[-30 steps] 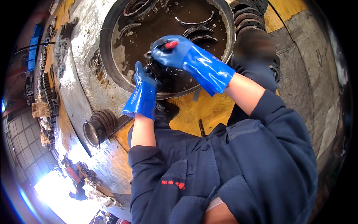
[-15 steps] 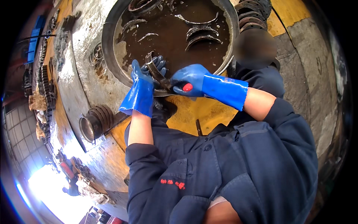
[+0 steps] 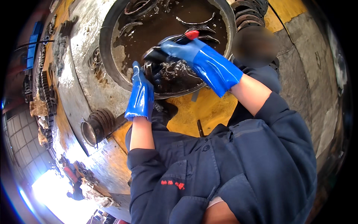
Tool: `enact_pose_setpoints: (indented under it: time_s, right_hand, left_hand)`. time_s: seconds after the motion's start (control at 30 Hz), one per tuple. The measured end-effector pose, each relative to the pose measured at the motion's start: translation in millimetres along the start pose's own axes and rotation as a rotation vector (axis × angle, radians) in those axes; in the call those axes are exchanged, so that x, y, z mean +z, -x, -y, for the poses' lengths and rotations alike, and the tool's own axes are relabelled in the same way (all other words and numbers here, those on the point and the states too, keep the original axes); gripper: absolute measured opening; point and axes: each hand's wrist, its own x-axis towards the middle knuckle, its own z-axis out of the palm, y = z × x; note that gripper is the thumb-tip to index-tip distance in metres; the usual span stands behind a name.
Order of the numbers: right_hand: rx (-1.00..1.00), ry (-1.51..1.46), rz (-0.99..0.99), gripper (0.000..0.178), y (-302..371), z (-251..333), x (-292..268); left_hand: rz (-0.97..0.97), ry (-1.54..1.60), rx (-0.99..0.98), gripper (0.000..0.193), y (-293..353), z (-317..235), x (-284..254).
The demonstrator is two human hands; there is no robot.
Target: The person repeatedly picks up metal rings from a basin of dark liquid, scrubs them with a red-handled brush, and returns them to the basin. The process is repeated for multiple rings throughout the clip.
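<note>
Both my hands wear long blue rubber gloves over a round metal basin point(image 3: 105, 56) of murky brown liquid. My left hand point(image 3: 140, 80) is at the basin's near left rim, closed round a dark curved metal piece point(image 3: 148, 71) that is mostly hidden. My right hand point(image 3: 182, 48) is closed round a black tool with a red end point(image 3: 192, 34). The tool's dark head point(image 3: 154, 55) is blurred and lies across the top of the metal piece; its kind cannot be made out. Beneath my hands the liquid splashes. Curved metal strips point(image 3: 197, 20) lie farther back in the basin.
Several dark rings point(image 3: 250, 13) are stacked beyond the basin at right. A cluster of ribbed metal cylinders point(image 3: 97, 127) stands at left. Thin rings point(image 3: 96, 56) lie beside the basin. A blue bin point(image 3: 33, 44) is at far left. Yellow flooring point(image 3: 186, 115) shows between my legs.
My right hand has moved up and left with the tool, from the near rim to over the basin. The liquid now splashes. My left hand has stayed nearly in place, slightly lower.
</note>
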Motion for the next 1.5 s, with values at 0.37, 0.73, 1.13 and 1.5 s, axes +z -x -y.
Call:
enact_pose_setpoints:
  time_s: [0.37,0.73,1.13,1.5]
  right_hand:
    - [0.202,-0.101,-0.342,0.049,-31,-12,3]
    - [0.42,0.085,-0.171,0.055,-6,-40,9]
    - [0.169,0.237,0.168,0.04,17,-19,23]
    - [-0.425,0.223,-0.235,0.027,-13,-28,10]
  left_hand:
    - [-0.091,0.269,0.052,0.048,-11,-15,-29]
    - [-0.054,0.34,0.124,0.044,-29,-3,-50]
    - [-0.132,0.395,0.168,0.04,-17,-24,-38]
    - [0.022,0.245,0.053,0.038,-14,-20,-45]
